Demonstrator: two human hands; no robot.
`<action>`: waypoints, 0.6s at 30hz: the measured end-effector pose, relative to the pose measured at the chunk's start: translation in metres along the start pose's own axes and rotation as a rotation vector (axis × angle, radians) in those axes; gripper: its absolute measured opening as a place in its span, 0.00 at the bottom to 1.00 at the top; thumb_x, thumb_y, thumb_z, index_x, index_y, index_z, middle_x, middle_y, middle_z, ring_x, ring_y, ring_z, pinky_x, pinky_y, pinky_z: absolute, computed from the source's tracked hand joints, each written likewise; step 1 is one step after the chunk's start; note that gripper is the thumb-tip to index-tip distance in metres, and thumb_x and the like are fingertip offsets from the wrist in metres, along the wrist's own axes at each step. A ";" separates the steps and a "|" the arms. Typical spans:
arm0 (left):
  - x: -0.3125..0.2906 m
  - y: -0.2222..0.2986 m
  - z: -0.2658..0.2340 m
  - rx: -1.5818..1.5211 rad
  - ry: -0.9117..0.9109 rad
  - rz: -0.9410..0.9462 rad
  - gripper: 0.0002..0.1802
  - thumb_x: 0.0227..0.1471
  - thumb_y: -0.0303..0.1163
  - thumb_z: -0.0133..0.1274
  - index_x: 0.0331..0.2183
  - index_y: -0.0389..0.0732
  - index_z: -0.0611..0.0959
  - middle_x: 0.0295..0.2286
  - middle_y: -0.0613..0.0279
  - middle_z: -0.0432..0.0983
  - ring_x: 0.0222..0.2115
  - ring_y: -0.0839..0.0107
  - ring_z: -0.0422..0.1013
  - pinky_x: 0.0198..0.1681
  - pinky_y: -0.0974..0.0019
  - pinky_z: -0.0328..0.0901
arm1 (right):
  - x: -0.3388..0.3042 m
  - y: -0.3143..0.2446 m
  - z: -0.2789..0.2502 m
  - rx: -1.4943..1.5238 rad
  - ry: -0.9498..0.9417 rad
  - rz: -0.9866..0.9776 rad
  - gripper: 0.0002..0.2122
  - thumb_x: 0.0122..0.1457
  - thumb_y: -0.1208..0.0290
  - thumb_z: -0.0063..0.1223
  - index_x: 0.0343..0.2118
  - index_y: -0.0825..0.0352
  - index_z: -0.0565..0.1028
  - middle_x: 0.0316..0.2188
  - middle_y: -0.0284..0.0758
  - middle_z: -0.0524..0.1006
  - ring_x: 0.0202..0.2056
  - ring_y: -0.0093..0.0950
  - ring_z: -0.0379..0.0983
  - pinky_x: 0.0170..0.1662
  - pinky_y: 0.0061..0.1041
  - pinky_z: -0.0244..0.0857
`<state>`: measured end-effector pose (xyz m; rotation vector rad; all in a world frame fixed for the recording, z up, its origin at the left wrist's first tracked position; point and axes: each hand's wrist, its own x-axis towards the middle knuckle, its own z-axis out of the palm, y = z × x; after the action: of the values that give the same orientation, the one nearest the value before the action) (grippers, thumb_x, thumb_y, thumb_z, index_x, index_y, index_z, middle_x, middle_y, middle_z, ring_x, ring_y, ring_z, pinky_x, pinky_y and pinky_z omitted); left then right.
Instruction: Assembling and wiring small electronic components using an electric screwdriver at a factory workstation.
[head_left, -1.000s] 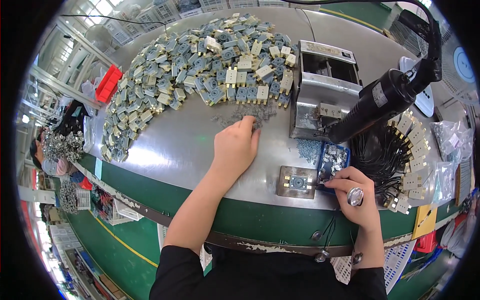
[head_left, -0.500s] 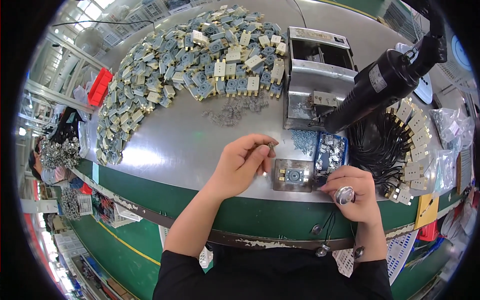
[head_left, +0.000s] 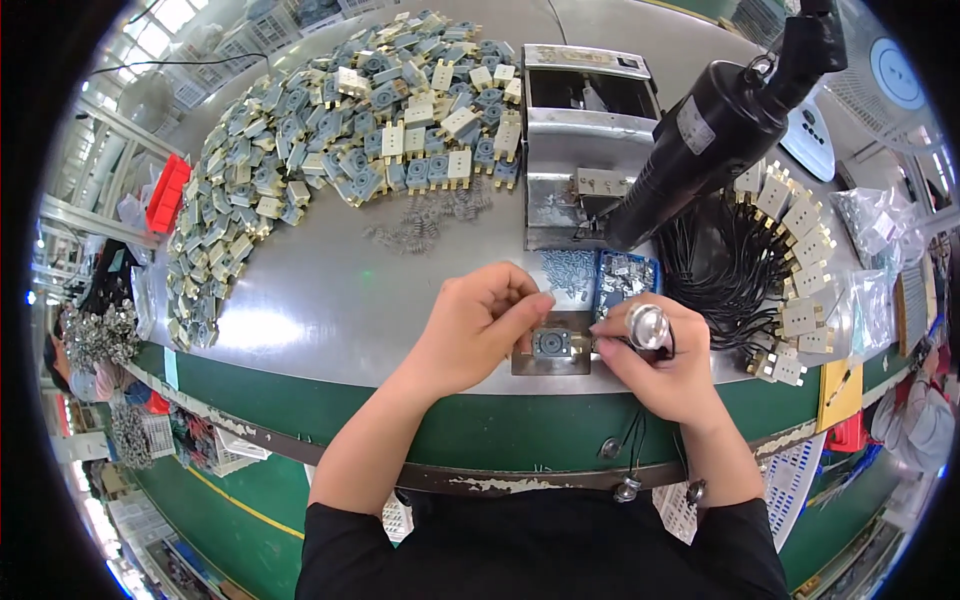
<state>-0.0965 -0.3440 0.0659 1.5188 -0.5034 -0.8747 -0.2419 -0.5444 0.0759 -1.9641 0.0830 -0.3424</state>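
Observation:
A grey square housing [head_left: 551, 343] with brass prongs sits on a small metal fixture plate [head_left: 551, 367] near the table's front edge. At its left side, my left hand [head_left: 482, 330] has thumb and index finger pinched together, and whatever is between them is hidden. My right hand [head_left: 665, 362] is pinched at the plate's right side; a tiny piece may be at the fingertips, too small to name. A round silver part [head_left: 648, 326] with a black cord rests over my right fingers. Just beyond that hand lies a blue tray [head_left: 627, 278] of small metal pieces.
Many grey and cream housings [head_left: 400, 110] are heaped at the far left, with loose springs [head_left: 425, 218] before them. Blue screws [head_left: 568, 272] lie beside the tray. A metal machine [head_left: 577, 180] and a black cylindrical tool [head_left: 680, 150] stand beyond; corded plugs [head_left: 800, 265] fan out right.
The whole view has shifted, with the table appearing further left. Both hands have come closer to the housing on the plate, the left from beyond it, the right from the near right.

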 end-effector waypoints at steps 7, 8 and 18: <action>0.024 -0.019 -0.010 0.044 0.127 0.084 0.10 0.59 0.24 0.65 0.33 0.37 0.77 0.25 0.66 0.79 0.24 0.82 0.75 0.24 0.76 0.64 | 0.000 0.006 0.004 0.027 0.050 -0.036 0.07 0.54 0.79 0.67 0.36 0.67 0.87 0.27 0.29 0.81 0.20 0.14 0.64 0.23 0.18 0.53; 0.024 -0.017 -0.011 0.042 0.131 0.086 0.10 0.59 0.24 0.65 0.33 0.37 0.77 0.25 0.66 0.79 0.24 0.82 0.75 0.24 0.76 0.64 | -0.001 0.004 0.003 0.026 0.046 -0.038 0.07 0.54 0.79 0.67 0.36 0.67 0.87 0.27 0.29 0.81 0.20 0.14 0.64 0.23 0.18 0.53; 0.024 -0.017 -0.024 -0.040 0.143 0.057 0.09 0.62 0.27 0.62 0.34 0.36 0.77 0.23 0.67 0.78 0.22 0.82 0.73 0.23 0.76 0.65 | -0.004 0.001 -0.001 0.019 0.031 0.074 0.07 0.50 0.82 0.65 0.33 0.73 0.86 0.31 0.39 0.83 0.32 0.27 0.78 0.36 0.24 0.70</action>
<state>-0.0661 -0.3435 0.0431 1.5108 -0.4207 -0.7226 -0.2456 -0.5445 0.0749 -1.9320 0.1714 -0.3237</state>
